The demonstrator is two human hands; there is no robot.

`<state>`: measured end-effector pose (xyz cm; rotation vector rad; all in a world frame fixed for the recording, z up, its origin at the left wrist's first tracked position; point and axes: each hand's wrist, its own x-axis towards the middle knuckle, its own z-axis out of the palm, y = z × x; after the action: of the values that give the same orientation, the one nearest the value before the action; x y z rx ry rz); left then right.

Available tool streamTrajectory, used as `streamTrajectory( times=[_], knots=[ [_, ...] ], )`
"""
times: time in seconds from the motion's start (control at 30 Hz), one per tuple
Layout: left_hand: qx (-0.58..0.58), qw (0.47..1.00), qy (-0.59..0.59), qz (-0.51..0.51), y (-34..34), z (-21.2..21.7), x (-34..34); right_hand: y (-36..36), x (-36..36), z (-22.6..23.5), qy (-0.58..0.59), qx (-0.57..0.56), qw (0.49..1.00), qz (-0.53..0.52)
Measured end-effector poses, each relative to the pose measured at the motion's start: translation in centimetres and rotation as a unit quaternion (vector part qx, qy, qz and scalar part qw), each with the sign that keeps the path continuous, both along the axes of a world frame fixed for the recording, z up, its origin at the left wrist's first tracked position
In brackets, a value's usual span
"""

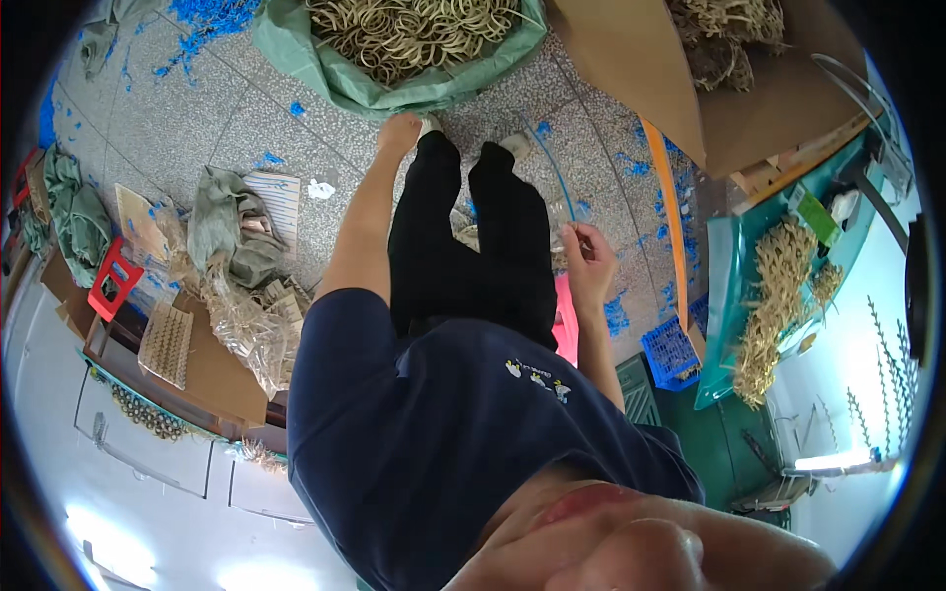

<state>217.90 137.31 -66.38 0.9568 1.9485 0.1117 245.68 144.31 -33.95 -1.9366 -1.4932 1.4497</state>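
Green sack (325, 74): lay open on the floor (177, 108), full of pale rings (409, 30).
Left hand (399, 131): reached down beside the sack; fingers' state unclear.
Right hand (588, 258): fingers pinched a thin clear strip (560, 212).

green sack (296, 44) — top cut off | right hand (589, 261) — pinched item too small to tell

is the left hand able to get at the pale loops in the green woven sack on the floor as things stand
Probably yes. The left hand is stretched down beside the black trousers and sits right at the near rim of the green woven sack, whose mouth lies open with the pale loops exposed. Nothing visible lies between them.
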Motion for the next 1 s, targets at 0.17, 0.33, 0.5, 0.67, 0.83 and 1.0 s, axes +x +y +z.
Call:
streamTrajectory(
  times=[0.17, 0.33, 0.5, 0.67, 0.83, 1.0],
  knots=[
    [-0.005, 0.993, 0.022, 0.114, 6.9, -9.8, 1.4, 1.2, 1.6, -11.1, -0.010, -0.021, 1.000, 0.002],
    [-0.032, 0.990, 0.039, 0.133, 12.4, -24.4, 2.1, 4.8, 1.4, -23.0, -0.008, -0.022, 0.999, -0.040],
    [-0.053, 0.955, -0.031, 0.290, 13.7, -37.7, -1.2, 7.9, -0.5, -33.1, 0.094, -0.017, 0.993, -0.065],
    [-0.021, 0.989, -0.071, 0.125, 12.3, -35.8, -0.1, 9.1, -0.4, -34.3, 0.096, -0.012, 0.994, -0.054],
    [0.176, 0.944, -0.150, 0.234, 10.3, -18.8, -0.2, 8.7, 1.3, -26.2, 0.101, -0.049, 0.992, -0.061],
    [0.305, 0.858, -0.161, 0.381, 9.3, -0.8, -1.9, 7.4, 1.1, -15.8, 0.120, -0.044, 0.991, -0.032]
  ],
)
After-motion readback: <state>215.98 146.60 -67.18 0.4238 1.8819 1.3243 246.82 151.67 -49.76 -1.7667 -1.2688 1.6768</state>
